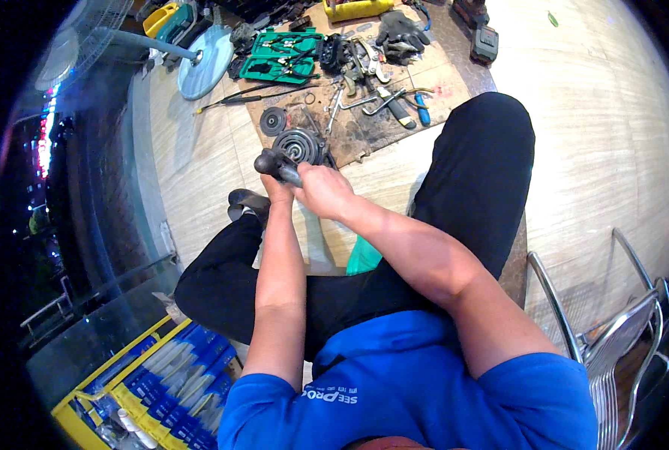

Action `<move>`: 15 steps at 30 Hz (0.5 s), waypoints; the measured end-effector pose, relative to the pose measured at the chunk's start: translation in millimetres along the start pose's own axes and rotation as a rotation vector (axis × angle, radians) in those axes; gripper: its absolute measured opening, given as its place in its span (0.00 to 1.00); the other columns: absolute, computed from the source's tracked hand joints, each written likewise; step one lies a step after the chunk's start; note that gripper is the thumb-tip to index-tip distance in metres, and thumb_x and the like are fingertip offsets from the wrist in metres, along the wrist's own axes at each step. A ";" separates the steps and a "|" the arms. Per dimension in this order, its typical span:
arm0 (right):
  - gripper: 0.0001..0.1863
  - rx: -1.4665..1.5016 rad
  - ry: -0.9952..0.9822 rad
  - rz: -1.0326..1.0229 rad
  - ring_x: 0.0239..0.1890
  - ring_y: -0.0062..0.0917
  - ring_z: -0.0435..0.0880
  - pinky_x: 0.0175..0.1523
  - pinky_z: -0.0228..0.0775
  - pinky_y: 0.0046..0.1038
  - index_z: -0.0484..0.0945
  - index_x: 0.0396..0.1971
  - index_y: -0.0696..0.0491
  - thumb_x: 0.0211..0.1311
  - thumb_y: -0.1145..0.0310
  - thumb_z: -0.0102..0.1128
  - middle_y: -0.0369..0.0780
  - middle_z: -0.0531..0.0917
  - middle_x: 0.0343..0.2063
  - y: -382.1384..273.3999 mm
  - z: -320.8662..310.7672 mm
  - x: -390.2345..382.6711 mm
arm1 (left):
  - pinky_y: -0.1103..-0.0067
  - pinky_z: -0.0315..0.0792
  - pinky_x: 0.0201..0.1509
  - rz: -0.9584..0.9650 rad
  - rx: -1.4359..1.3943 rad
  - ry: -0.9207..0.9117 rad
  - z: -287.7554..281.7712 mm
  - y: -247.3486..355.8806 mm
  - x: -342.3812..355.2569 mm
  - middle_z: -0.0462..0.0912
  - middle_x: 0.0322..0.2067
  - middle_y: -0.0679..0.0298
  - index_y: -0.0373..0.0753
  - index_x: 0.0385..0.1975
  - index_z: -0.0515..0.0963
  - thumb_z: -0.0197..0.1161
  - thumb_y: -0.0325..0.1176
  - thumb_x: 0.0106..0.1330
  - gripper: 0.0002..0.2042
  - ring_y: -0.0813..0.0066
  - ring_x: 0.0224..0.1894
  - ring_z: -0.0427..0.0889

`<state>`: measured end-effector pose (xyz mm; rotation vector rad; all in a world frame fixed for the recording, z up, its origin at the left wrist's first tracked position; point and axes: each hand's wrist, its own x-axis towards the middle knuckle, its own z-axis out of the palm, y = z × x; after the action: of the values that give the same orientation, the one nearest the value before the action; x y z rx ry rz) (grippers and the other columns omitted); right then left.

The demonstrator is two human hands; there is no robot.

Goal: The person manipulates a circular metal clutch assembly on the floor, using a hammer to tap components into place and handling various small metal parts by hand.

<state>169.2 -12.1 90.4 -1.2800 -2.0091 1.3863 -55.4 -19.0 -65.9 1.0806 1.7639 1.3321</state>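
Observation:
A hammer (288, 174) with a rounded dark metal head is in my right hand (325, 190), whose fingers are closed round its handle. My left hand (277, 189) is just left of it, under the hammer; its fingers are mostly hidden. Just beyond the hammer head, a grooved round metal pulley (298, 146) lies at the near edge of a stained cardboard sheet (432, 139). A smaller black pulley wheel (273, 121) lies a little farther off to the left.
Farther back are a green tool case (280, 56), black gloves (400, 37), a blue-handled screwdriver (423, 110) and several wrenches. A fan's round base (205, 64) stands at the far left, a cordless drill (484, 43) at the far right. A metal chair (612, 345) is at my right.

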 end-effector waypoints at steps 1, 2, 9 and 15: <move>0.17 0.007 0.022 -0.024 0.37 0.50 0.83 0.43 0.74 0.46 0.73 0.35 0.61 0.57 0.61 0.63 0.53 0.83 0.31 -3.3 0.4 -2.9 | 0.73 0.76 0.46 0.024 -0.012 -0.001 -0.7 -4.9 -0.1 0.80 0.39 0.63 0.38 0.45 0.75 0.54 0.28 0.67 0.09 0.73 0.42 0.80; 0.17 0.016 0.043 -0.050 0.36 0.49 0.83 0.43 0.75 0.46 0.72 0.35 0.61 0.57 0.61 0.63 0.53 0.83 0.31 -7.0 0.8 -5.1 | 0.73 0.76 0.47 0.049 -0.023 -0.002 -2.4 -9.4 -0.3 0.80 0.39 0.63 0.38 0.45 0.74 0.53 0.29 0.68 0.09 0.72 0.42 0.80; 0.17 -0.081 -0.017 0.041 0.35 0.51 0.82 0.41 0.74 0.47 0.70 0.34 0.61 0.58 0.61 0.61 0.54 0.83 0.30 6.5 -1.3 5.8 | 0.75 0.75 0.46 -0.181 -0.326 0.046 18.2 -2.4 0.8 0.78 0.39 0.66 0.39 0.46 0.73 0.52 0.31 0.69 0.09 0.75 0.41 0.78; 0.17 -0.062 0.011 0.008 0.36 0.50 0.83 0.42 0.75 0.47 0.70 0.35 0.61 0.59 0.62 0.61 0.55 0.82 0.30 -2.9 4.8 0.1 | 0.75 0.74 0.46 -0.053 -0.357 0.024 20.8 7.1 -7.0 0.78 0.39 0.66 0.40 0.45 0.74 0.55 0.28 0.66 0.09 0.76 0.41 0.78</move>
<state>164.3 -14.8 90.8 -1.3198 -2.0573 1.3273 -32.6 -15.8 -64.1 0.8174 1.4849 1.5578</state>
